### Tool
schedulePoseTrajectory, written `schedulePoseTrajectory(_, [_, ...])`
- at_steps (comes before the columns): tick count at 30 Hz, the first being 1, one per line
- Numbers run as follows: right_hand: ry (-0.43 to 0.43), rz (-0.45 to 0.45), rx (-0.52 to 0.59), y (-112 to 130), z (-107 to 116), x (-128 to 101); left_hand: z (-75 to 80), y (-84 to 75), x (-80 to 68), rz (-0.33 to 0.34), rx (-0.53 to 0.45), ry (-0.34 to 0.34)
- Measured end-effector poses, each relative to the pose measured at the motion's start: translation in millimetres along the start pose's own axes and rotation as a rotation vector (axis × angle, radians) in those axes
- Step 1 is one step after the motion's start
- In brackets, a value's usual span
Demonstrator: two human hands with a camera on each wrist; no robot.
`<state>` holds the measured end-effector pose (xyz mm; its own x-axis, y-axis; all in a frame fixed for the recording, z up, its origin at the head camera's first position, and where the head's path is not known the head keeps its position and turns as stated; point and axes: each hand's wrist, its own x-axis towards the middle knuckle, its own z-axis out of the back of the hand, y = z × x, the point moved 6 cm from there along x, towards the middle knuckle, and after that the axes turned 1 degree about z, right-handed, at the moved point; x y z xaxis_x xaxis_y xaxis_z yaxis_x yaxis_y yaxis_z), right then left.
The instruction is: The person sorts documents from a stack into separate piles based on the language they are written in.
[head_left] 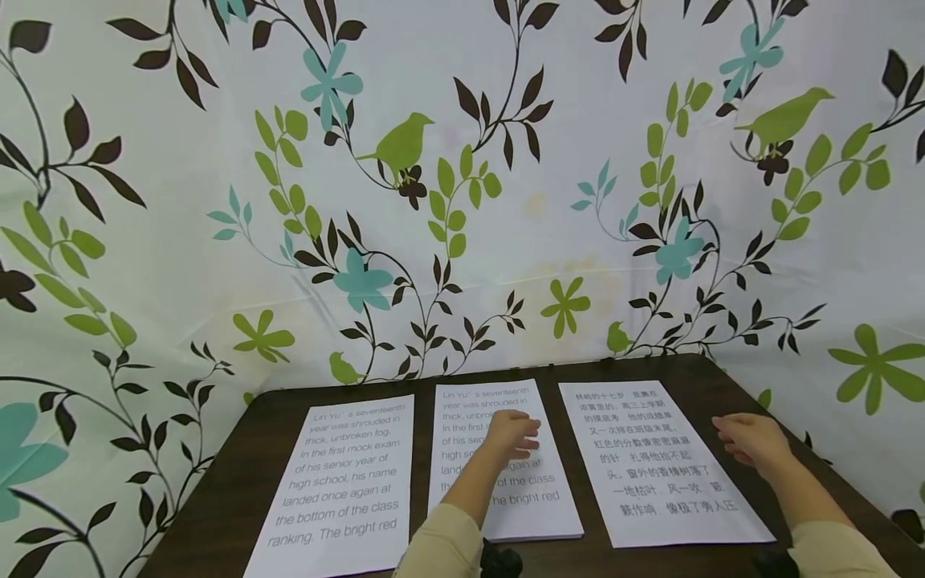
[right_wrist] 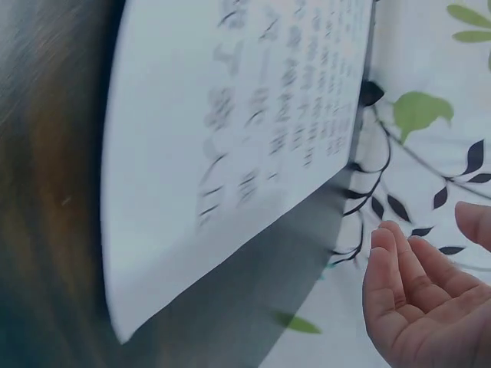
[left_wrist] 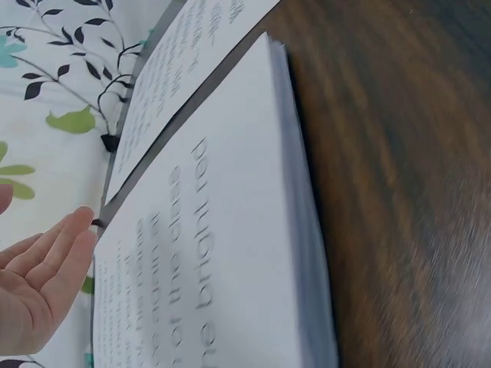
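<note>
My left hand [head_left: 512, 436] hovers above the middle stack of paper [head_left: 535, 514], which carries large English print. Its fingers look relaxed and hold nothing; in the left wrist view the hand [left_wrist: 38, 276] stands apart from the stack [left_wrist: 245, 230], whose side shows several sheets. My right hand [head_left: 751, 440] is over the right edge of the sheet with Chinese print [head_left: 650, 466]. Loosely bent, the fingers of that hand [right_wrist: 422, 299] hold nothing in the right wrist view. To the left lies another English-printed sheet [head_left: 340, 482].
All the papers lie side by side on a dark wooden table [head_left: 224, 474]. Behind it hangs a white cloth [head_left: 491, 305] printed with leaves, flowers and green birds. Beige sleeves [head_left: 444, 542] cover both forearms.
</note>
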<state>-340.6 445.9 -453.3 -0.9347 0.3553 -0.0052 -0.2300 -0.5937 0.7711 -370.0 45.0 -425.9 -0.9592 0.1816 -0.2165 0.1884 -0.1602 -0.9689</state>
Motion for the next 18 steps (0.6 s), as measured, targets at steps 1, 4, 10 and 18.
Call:
schedulePoseTrajectory(1, [-0.007, 0.003, -0.009, -3, -2, 6, 2.7, -0.8, 0.3, 0.001, 0.001, -0.004])
schedulePoseTrajectory(4, [-0.03, 0.021, -0.037, -15, -11, 28, 11.7, -3.3, 0.2, 0.002, -0.002, -0.018])
schedulePoseTrajectory(10, [-0.025, 0.05, -0.034, -21, -27, 57, 29.1, -5.3, -1.4, -0.005, 0.008, -0.029])
schedulePoseTrajectory(18, [0.042, 0.051, 0.038, 23, -45, 41, 54.8, -7.1, -4.6, -0.022, -0.007, -0.092])
